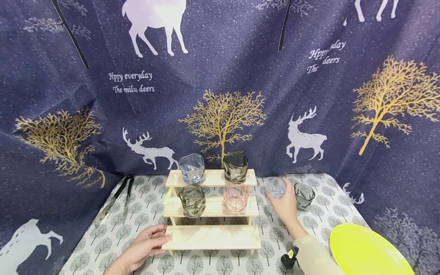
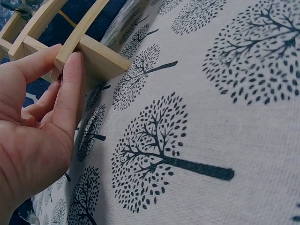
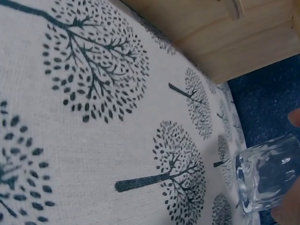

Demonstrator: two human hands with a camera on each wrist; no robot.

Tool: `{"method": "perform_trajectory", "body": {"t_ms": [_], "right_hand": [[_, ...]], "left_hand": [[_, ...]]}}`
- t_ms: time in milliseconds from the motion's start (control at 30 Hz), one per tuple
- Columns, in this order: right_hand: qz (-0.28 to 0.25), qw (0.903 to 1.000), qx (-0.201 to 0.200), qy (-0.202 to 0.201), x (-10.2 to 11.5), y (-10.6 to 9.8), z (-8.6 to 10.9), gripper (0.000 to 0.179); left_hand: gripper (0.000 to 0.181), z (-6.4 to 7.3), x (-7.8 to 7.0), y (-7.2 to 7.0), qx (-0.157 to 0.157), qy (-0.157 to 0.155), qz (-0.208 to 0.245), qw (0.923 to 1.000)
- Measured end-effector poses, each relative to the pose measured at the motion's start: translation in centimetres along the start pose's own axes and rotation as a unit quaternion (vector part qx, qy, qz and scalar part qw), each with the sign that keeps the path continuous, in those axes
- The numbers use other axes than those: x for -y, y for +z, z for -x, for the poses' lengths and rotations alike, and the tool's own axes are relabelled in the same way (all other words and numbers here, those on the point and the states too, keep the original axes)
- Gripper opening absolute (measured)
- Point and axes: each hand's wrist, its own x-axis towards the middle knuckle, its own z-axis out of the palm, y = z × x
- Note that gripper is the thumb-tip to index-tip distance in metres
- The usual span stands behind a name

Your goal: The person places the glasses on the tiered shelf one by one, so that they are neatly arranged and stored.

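Note:
A wooden three-step rack [image 1: 211, 237] stands on the tree-print cloth. My left hand [image 1: 146, 244] pinches the left end of its lowest step between thumb and fingers, seen closely in the left wrist view. To the right of the rack, my right hand [image 1: 286, 204] grips a clear glass [image 1: 276, 187], thumb on one side and fingers on the other. A dark grey glass [image 1: 304, 196] is just right of that hand. The top step bears a blue glass [image 1: 192, 169] and a smoky brown glass [image 1: 235, 167]. On the middle step are another brown glass [image 1: 192, 201] and a pink glass [image 1: 236, 198].
A bright yellow oval plate [image 1: 369, 250] lies at the front right. Black straps [image 1: 118, 196] lie on the tree-print cloth [image 1: 137, 217] at the left. A dark blue deer-print curtain [image 1: 220, 68] hangs behind and along both sides.

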Motion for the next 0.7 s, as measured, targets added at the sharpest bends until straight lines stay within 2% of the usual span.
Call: {"method": "perform_trajectory", "body": {"t_ms": [300,700], "right_hand": [[-0.007,0.9996,0.005,0.027,-1.2,0.6,-0.3,0.101],[-0.006,0.9974,0.014,0.070,-2.3,0.7,0.1,0.102]], "left_hand": [[0.067,-0.2,0.2,-0.1,0.001,-0.001,0.003,1.0000],[0.067,-0.2,0.3,-0.1,0.004,0.002,0.001,1.0000]]}}
